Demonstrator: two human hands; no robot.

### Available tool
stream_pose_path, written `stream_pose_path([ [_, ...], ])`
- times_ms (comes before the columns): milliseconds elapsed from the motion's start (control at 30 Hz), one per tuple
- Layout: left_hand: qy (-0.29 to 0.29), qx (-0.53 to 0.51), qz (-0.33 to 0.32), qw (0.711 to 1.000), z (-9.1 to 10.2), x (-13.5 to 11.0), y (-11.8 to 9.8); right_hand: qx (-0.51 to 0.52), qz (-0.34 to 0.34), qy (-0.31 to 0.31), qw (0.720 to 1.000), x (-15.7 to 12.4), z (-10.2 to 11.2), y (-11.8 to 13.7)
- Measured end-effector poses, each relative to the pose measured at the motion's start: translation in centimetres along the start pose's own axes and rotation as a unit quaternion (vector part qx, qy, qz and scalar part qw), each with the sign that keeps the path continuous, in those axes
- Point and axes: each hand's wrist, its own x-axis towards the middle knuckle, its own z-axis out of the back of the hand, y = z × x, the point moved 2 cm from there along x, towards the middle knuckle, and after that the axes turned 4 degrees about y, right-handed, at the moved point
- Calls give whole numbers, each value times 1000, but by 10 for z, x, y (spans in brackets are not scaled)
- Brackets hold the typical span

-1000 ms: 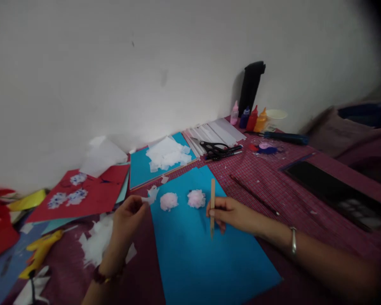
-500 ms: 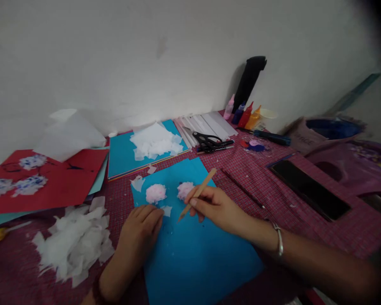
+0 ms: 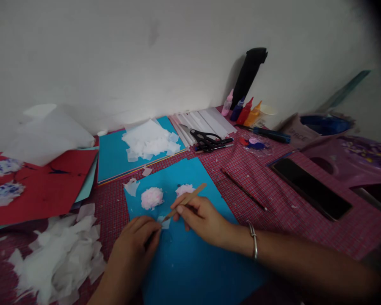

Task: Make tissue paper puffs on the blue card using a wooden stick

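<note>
A blue paper sheet [image 3: 197, 262] lies in front of me on the red checked cloth. Two pink-white tissue puffs sit on it, one [image 3: 151, 198] on the left and one [image 3: 184, 189] partly behind my fingers. My right hand [image 3: 200, 218] grips a wooden stick [image 3: 186, 201], whose tip presses a small white tissue piece [image 3: 164, 221] against the sheet. My left hand [image 3: 136, 239] rests on the sheet with curled fingers, pinning that same piece at its left edge.
A heap of white tissue scraps [image 3: 57, 254] lies at the left. Red paper [image 3: 38, 186] with blots is beyond it. Another blue sheet with tissue [image 3: 149, 142], scissors [image 3: 206, 140], paint bottles [image 3: 244, 112], a thin brush [image 3: 244, 190] and a dark phone [image 3: 311, 188] lie farther out.
My left hand came down from holding a tissue piece in the air onto the blue sheet. The stick swung from upright to slanted, its tip now on the tissue piece.
</note>
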Motion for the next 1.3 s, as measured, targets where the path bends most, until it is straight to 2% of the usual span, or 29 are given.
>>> stream_pose_path([
  [267, 38, -64, 52, 996, 1, -2, 4, 8, -18, 9, 1000, -2, -2, -5],
  [767, -5, -58, 36, 998, 4, 1, 1, -59, -31, 37, 997, 1, 0, -6],
  [933, 11, -56, 59, 997, 4, 2, 2, -88, -30, 41, 995, 3, 1, -2],
  [1133, 29, -65, 74, 995, 4, 3, 2, -52, -43, 31, 997, 3, -1, -1],
  [1300, 36, -76, 73, 994, 5, 3, 0, -87, -46, 57, 994, 3, -1, -2],
])
